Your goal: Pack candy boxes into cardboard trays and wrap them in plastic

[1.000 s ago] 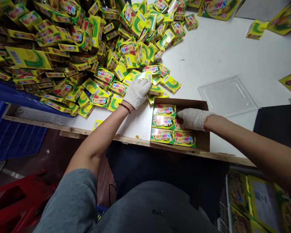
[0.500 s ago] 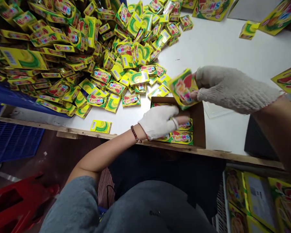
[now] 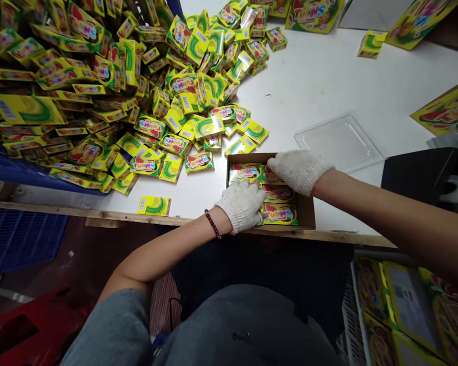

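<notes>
A brown cardboard carton (image 3: 309, 216) at the table's front edge holds several small yellow-green Twins boxes (image 3: 280, 214), lying face up in rows. My left hand (image 3: 242, 206), in a white knitted glove, lies over the boxes on the carton's left side with its fingers stretched out. In the carton's far right corner, my gloved right hand (image 3: 298, 170) is on a small Twins box (image 3: 272, 174), its fingers bent at that box. Part of this box is hidden beneath the glove.
A big heap of small Twins boxes (image 3: 99, 101) spills from a blue crate at left. A single box (image 3: 154, 206) lies near the wooden edge (image 3: 99, 209). Behind my right hand is a clear plastic sheet (image 3: 338, 142); a black box (image 3: 412, 178) stands right.
My right hand has brought the small Twins box down and left into the carton's far right corner. My left hand has drawn back slightly toward me. The clear sheet is now uncovered.
</notes>
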Demonstrator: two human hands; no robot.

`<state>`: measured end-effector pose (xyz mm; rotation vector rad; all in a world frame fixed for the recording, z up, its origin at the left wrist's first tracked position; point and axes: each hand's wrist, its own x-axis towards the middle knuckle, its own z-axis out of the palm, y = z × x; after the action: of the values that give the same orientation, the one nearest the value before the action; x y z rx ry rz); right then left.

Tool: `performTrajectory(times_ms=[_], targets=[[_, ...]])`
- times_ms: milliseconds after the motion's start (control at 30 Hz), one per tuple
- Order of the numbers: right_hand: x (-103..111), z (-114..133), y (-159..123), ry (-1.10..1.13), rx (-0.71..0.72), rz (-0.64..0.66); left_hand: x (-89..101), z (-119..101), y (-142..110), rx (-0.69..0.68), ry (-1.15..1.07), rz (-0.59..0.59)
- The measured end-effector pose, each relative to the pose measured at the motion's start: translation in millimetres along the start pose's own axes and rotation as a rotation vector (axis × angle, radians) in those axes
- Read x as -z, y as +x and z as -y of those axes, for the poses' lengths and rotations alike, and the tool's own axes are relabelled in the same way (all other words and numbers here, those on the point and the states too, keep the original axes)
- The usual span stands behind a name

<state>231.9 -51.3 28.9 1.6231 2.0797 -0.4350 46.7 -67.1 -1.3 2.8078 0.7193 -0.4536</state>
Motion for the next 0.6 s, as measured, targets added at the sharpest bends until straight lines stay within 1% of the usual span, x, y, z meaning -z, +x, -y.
performTrajectory(times_ms=[33,100,167,200,233,300,367,433,500,600], targets=[[2,-2,-7,-0.009,-0.003,-0.024,2.7,0,1,0.005,-0.002,-0.009],[2,-11,-17,0.001,-0.056,-0.143,7.5,0,8,-0.01,0.002,-0.074],[-2,-26,-20,0.035,-0.19,-0.254,9.7,-1,23,-0.106,0.035,-0.175],[-6,-34,-20,0.062,-0.244,-0.255,9.2,-1,33,-0.175,0.064,-0.217],[-10,-41,-18,0.087,-0.273,-0.223,7.6,-2,44,-0.238,0.098,-0.242],[-19,-52,-12,0.111,-0.253,-0.135,1.7,-3,64,-0.308,0.159,-0.243],[-26,-56,-7,0.102,-0.202,-0.114,-5.8,-4,78,-0.296,0.194,-0.206],[-29,-55,-5,0.096,-0.189,-0.144,-12.6,-3,84,-0.268,0.191,-0.184],[-29,-54,-5,0.116,-0.193,-0.141,-16.9,-2,85,-0.249,0.167,-0.191],[-26,-53,-6,0.164,-0.19,-0.144,-18.2,0,81,-0.223,0.151,-0.192]])
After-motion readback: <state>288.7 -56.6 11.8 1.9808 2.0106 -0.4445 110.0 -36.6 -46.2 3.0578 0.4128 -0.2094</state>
